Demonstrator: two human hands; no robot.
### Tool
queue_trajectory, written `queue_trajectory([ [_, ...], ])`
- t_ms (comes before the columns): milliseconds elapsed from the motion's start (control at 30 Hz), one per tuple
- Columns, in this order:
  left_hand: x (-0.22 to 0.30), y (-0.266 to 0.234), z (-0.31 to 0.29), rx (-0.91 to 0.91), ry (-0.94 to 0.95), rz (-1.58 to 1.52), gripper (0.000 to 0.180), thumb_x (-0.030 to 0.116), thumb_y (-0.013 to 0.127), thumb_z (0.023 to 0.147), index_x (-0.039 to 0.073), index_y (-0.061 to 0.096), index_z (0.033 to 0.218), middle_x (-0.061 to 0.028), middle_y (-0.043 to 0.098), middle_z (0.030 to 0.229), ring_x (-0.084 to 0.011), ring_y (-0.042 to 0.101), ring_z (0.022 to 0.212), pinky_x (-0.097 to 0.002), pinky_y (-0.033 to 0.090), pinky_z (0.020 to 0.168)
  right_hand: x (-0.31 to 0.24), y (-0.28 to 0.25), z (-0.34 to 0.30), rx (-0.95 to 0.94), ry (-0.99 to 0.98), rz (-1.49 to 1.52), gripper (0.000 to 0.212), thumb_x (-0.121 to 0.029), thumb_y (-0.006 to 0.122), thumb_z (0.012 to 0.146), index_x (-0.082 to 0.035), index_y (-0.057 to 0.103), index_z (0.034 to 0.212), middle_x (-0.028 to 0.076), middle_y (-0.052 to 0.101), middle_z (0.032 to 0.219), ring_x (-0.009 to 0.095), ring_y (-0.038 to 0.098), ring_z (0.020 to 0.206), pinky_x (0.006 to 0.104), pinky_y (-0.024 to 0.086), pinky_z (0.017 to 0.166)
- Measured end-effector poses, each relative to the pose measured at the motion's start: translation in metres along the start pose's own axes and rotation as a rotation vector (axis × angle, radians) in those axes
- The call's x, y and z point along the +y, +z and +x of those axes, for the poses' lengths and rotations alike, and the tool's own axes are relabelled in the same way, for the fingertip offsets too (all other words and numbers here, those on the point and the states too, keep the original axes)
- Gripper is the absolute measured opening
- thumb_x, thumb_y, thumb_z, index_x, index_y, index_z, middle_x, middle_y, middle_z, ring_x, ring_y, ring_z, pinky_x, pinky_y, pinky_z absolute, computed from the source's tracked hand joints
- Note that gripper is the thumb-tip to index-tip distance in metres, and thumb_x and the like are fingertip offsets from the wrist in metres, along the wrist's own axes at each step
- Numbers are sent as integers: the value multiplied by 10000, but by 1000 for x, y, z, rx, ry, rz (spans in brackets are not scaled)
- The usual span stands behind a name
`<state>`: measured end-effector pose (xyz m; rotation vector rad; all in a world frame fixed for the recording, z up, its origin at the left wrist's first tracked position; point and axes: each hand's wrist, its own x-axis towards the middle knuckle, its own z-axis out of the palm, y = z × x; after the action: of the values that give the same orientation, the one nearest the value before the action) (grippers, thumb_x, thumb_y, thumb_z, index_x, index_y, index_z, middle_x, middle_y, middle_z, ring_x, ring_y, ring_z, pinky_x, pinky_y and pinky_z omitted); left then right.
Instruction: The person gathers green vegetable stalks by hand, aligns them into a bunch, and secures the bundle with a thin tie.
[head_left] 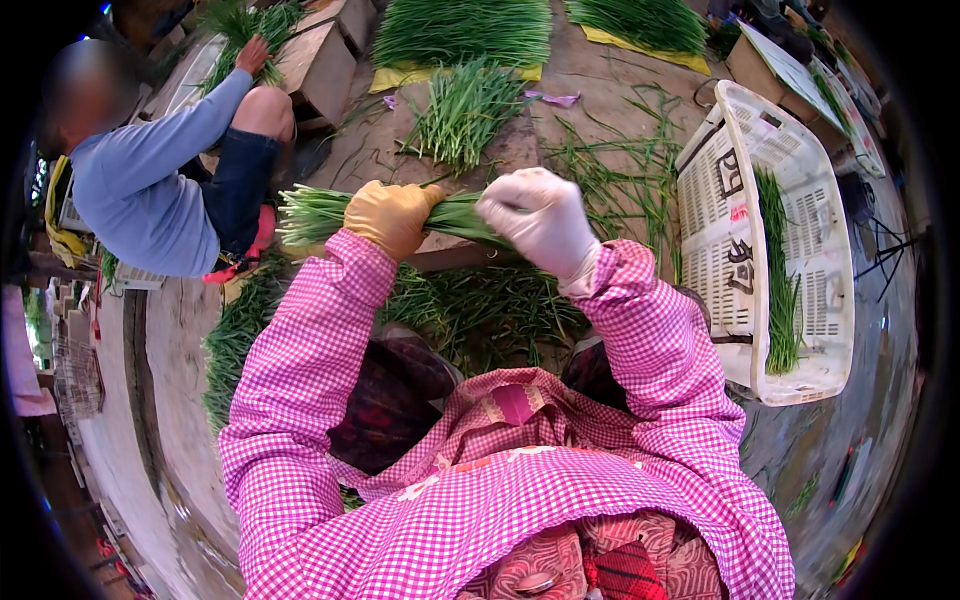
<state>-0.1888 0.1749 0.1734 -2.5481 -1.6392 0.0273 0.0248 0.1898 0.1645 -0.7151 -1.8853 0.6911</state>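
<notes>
My left hand [392, 218], in a yellow glove, is closed round a bunch of garlic chives [312, 216]. The pale stem ends stick out to the left, and the green leaves run right. Over those leaves is my right hand [540, 218] in a white glove, fingers curled in toward the thumb; whatever they pinch is hidden. Just beyond my hands, a loose heap of chives [463, 112] lies on a low board. More loose green leaves [480, 305] are spread below my hands, between my knees.
A white plastic crate [715, 220] stands tilted at my right, with some chives inside. Large chive stacks [462, 32] rest on yellow sheeting at the far side. Stray leaves [625, 165] litter the floor. A co-worker [150, 180] sits at left, one hand on greens.
</notes>
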Motion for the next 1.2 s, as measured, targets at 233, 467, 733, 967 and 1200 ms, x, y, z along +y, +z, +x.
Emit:
queue_trajectory([
  [233, -3, 15, -2, 15, 85, 152, 296, 218, 706, 679, 142, 584, 938, -45, 603, 690, -255, 621, 658, -393, 460, 606, 15, -8, 3, -98, 256, 319, 479, -207, 729, 791, -5, 567, 1194, 144, 606, 1159, 190, 584, 1064, 300, 460, 929],
  [467, 13, 18, 3, 58, 229, 184, 371, 307, 707, 666, 104, 576, 948, -16, 607, 707, -223, 631, 667, -375, 439, 596, 13, 33, -20, -536, 312, -158, 968, -502, 701, 733, 34, 250, 1400, 243, 435, 1339, 342, 446, 1230, 368, 366, 1013],
  [733, 16, 18, 0, 98, 310, 213, 378, 277, 669, 732, 122, 548, 1055, -25, 597, 693, -218, 616, 645, -366, 441, 580, 20, 44, -32, -573, 601, 48, 640, -358, 718, 750, -90, 464, 1272, 126, 654, 925, 242, 638, 806, 334, 492, 735],
  [967, 19, 6, 1, -276, 227, -48, 801, 354, 744, 711, 136, 349, 1373, -82, 634, 750, -306, 636, 734, -381, 482, 670, 13, 41, -26, -716, 801, 74, 526, -278, 695, 736, -51, 560, 1191, 85, 661, 766, 169, 632, 588, 296, 513, 596],
  [1200, 13, -2, -6, 16, 264, -218, 769, 266, 757, 671, 177, 413, 1353, -73, 528, 1221, -253, 466, 1182, -479, 276, 1048, 41, 31, -26, -525, 991, 368, 334, -192, 664, 768, -11, 619, 1045, 63, 685, 781, 140, 647, 677, 275, 503, 555],
])
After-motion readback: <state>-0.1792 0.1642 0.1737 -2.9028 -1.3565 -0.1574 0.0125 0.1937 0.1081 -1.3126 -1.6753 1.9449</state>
